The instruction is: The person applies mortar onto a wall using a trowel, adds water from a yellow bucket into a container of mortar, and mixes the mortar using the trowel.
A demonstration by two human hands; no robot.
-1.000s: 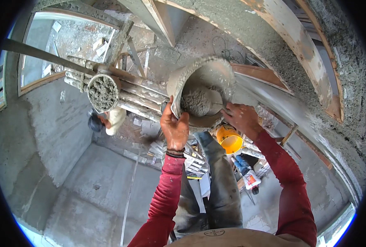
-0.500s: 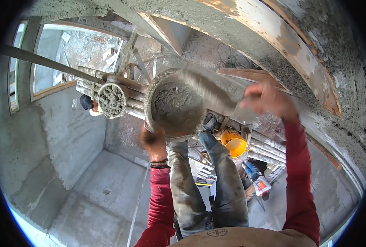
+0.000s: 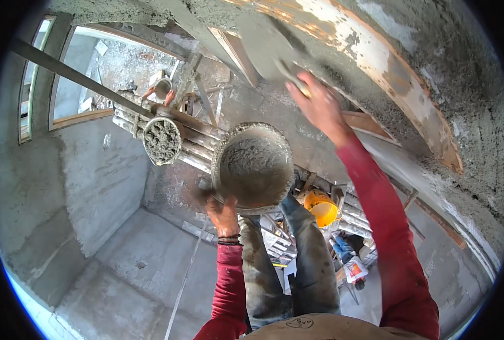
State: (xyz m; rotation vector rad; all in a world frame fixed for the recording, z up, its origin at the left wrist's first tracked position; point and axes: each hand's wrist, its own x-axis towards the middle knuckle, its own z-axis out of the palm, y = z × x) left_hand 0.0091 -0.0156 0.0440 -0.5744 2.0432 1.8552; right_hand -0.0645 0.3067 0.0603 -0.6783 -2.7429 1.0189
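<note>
My left hand (image 3: 222,212) is closed on the near left rim of a mortar-coated bucket (image 3: 253,164) with grey wet mortar inside, above my legs. My right hand (image 3: 319,105) is raised to the upper right, wrapped round the handle of a trowel (image 3: 290,73); the blade is blurred against the rough grey plaster of the beam overhead. A smaller bucket (image 3: 161,140) heaped with mortar sits on the wooden poles to the left.
Scaffold poles (image 3: 198,144) and a long bar (image 3: 76,79) cross the left. A co-worker's hands (image 3: 169,96) hold a bucket beyond. Another person (image 3: 351,266) is below right, near a yellow bucket (image 3: 320,208). Concrete walls (image 3: 99,187) and a wood-edged plastered beam (image 3: 411,90) surround me.
My right hand has left the bucket's rim and risen with the trowel toward the beam. The bucket in my left hand has shifted. A co-worker's hands and bucket have appeared at upper left.
</note>
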